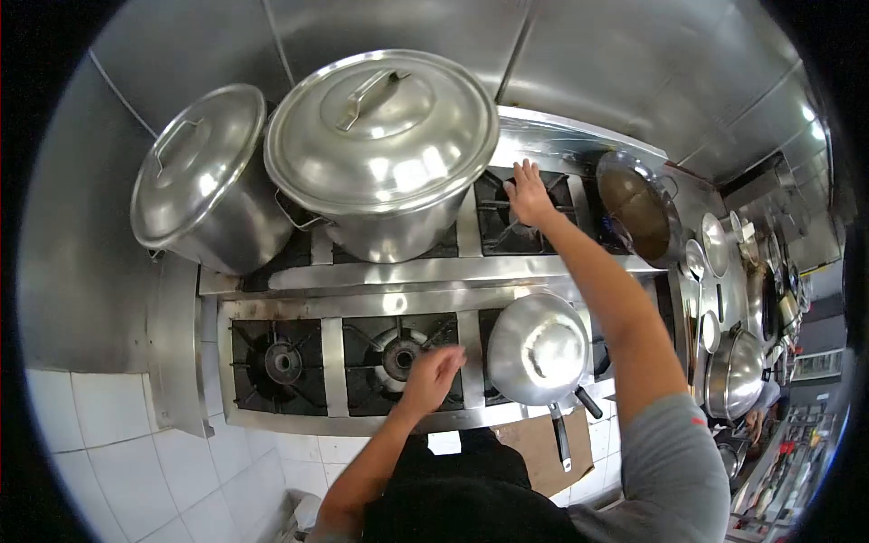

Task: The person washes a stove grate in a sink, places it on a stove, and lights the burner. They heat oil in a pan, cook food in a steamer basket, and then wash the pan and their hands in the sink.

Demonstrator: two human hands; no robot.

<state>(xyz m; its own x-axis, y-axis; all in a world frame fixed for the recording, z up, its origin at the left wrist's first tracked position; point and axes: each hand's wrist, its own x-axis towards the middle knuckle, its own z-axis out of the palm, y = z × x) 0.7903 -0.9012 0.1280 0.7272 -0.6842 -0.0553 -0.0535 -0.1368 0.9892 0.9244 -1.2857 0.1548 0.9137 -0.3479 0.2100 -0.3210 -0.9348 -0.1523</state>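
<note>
My right hand (531, 194) reaches across to the back row of the stove, fingers apart over a black burner grate (516, 231); nothing is in it. My left hand (434, 380) hovers by a front burner (401, 357), empty, its fingers loosely stretched. Between my arms sits a shiny rounded metal pan (538, 348), seemingly bottom up. Two black handles (561, 442) stick out toward me from it, so a second pan may lie beneath. Left of my right hand stands a large lidded stockpot (389, 217).
Another lidded stockpot (226, 217) stands at the back left. A wide dark wok (638, 208) with brownish contents is at the back right. Ladles (694, 262), bowls and a large metal pot (735, 371) crowd the right side. Cardboard (543, 462) lies on the tiled floor.
</note>
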